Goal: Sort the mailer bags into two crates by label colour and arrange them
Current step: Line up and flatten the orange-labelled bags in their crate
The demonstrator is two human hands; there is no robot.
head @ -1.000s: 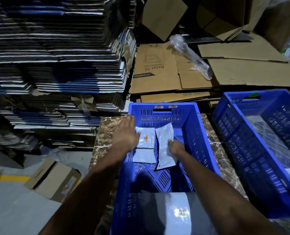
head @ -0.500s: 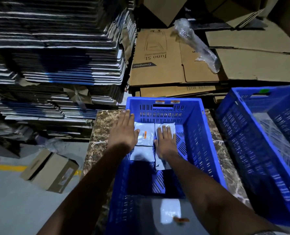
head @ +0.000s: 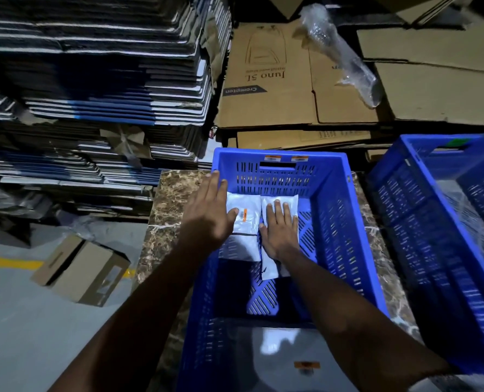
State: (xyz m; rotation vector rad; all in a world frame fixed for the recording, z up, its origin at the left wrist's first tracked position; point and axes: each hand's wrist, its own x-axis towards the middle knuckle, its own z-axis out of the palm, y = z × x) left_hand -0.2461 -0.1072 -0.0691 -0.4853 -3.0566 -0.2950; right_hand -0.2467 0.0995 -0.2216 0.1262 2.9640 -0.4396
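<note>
Fingers (head: 281,208) of the right hand (head: 280,229) lie straight and spread, pressed flat on a white mailer (head: 289,200) at the far end of the blue crate (head: 334,230), grasping nothing. Just left of it the left hand (head: 209,212) also lies flat with its fingers released, over the crate's left wall, the thumb touching a second mailer (head: 246,219) that bears a small orange label (head: 244,216); its print is too small to read. The two mailers lie side by side, edges touching, against the crate's far wall, and a third white mailer (head: 242,246) lies just nearer, partly under the wrist. At the crate's near end lies a grey bag (head: 280,360) with an orange label (head: 306,365), unreadable. Two orange-and-white stickers (head: 286,158) sit on the far rim above the handle slot. The crate stands on a brown marble desk (head: 170,205). To the right, well apart from the hands, a second blue crate (head: 405,222) carries a green sticker (head: 458,142) on its rim and something pale inside, blurred. Behind lie flattened cartons (head: 266,80); one reads, upside down, "Juno 5L" and "Crompton". A roll of bubble wrap (head: 339,55) lies across them. Stacks of flat sheets (head: 93,80) rise at left, and a small box (head: 79,270) lies on the floor beside a yellow line (head: 14,263).
</note>
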